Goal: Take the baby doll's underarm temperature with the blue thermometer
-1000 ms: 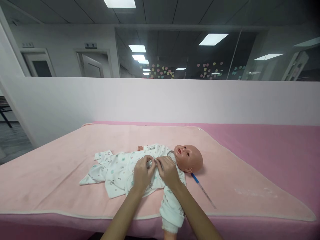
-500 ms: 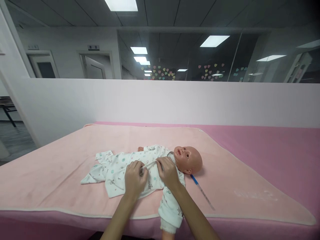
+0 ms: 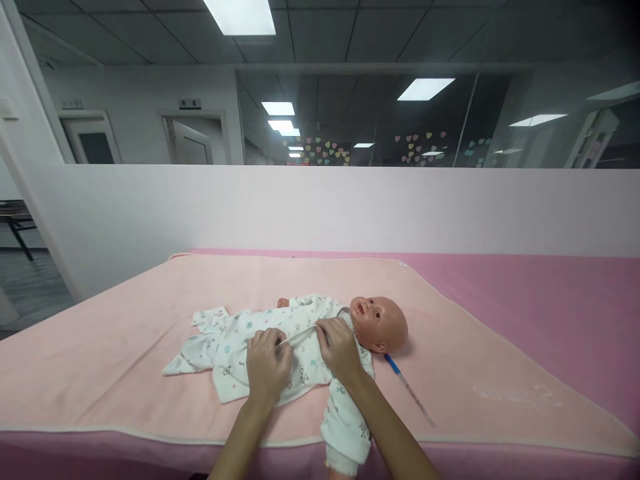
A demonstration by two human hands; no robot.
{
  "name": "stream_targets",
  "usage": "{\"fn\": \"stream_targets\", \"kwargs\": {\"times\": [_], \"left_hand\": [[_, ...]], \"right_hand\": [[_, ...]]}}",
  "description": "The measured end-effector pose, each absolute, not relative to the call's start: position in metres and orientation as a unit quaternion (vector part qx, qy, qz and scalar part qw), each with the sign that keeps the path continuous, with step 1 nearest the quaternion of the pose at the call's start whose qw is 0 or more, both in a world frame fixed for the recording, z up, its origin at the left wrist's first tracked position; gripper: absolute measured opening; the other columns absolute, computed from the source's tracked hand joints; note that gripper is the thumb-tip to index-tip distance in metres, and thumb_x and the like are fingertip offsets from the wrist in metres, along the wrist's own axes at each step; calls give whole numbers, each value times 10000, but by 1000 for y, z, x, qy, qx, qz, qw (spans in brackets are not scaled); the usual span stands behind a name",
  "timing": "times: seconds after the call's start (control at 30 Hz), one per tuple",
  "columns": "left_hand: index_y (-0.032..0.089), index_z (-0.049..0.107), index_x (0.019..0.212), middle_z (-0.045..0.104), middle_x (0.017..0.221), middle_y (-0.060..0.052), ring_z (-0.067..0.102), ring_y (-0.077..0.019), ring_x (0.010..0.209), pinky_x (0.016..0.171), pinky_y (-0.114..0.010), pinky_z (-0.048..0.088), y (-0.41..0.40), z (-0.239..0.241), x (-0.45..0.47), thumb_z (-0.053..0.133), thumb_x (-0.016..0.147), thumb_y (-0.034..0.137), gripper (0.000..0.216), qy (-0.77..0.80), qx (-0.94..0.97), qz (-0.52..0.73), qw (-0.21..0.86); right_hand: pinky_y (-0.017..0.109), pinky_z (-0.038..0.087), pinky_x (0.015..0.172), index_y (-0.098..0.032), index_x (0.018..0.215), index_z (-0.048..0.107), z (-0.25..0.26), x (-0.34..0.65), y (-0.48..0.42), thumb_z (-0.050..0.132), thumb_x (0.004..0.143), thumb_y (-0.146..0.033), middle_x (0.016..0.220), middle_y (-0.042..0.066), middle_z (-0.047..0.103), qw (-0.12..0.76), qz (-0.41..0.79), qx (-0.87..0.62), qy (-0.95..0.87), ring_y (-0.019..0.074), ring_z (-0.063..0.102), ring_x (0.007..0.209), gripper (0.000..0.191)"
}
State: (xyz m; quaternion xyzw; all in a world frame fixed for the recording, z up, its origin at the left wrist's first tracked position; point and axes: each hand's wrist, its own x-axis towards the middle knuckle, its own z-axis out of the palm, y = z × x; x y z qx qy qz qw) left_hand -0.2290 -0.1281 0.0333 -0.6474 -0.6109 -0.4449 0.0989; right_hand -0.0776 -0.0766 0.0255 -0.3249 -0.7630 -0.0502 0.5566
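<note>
A baby doll [image 3: 381,325] lies on its back, head to the right, dressed in a white printed baby outfit [image 3: 239,353]. My left hand [image 3: 269,365] is closed on the front edge of the outfit near the doll's belly. Higher up, by the chest, my right hand [image 3: 340,348] pinches the same edge. Between the two hands the cloth edge is drawn into a taut line. One sleeved arm of the doll hangs over the near edge, past my right forearm. Fingertips of both hands are partly hidden.
Below the doll's head lies a thin clear stick with a blue end [image 3: 393,364], perhaps a thermometer. A peach blanket [image 3: 125,320] covers much of the pink padded surface [image 3: 550,300]. Behind stands a white half wall [image 3: 350,207] with glass above.
My left hand has shifted slightly left and down along the outfit's edge, and the cloth between my hands looks longer. My right hand keeps its pinch. The view has tilted up slightly.
</note>
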Motion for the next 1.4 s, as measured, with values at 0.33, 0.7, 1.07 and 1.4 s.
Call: {"fn": "stream_targets", "kwargs": {"times": [0.33,0.7,1.07,1.4], "left_hand": [[206,507,743,596,730,-20,486,-204,734,710,-347,336,-131,35,-229,420,771,227,94,-598,-656,-452,86],[204,488,730,526,616,1,469,-184,634,683,-328,346,-130,34,-222,449,696,187,54,-605,-657,-438,102],[208,542,726,475,541,14,457,-170,588,673,-319,361,-131,33,-224,420,727,194,122,-598,-638,-477,87],[216,544,701,444,528,17,443,-174,599,665,-317,364,-129,33,-225,426,702,160,130,-609,-603,-509,73]], "right_hand": [[301,420,670,-182,815,572,24,-76,-75,410,858,-160,743,52,610,553,-53,-333,-762,172,539,727,169],[305,423,687,-184,824,581,24,-75,-75,413,859,-171,749,53,612,553,-34,-339,-760,176,548,747,171],[291,433,672,-189,812,585,22,-75,-74,414,862,-188,744,50,618,566,-45,-340,-750,170,560,740,179],[308,419,680,-186,813,582,23,-75,-75,423,856,-182,750,54,614,566,-43,-341,-750,179,544,744,164]]}}
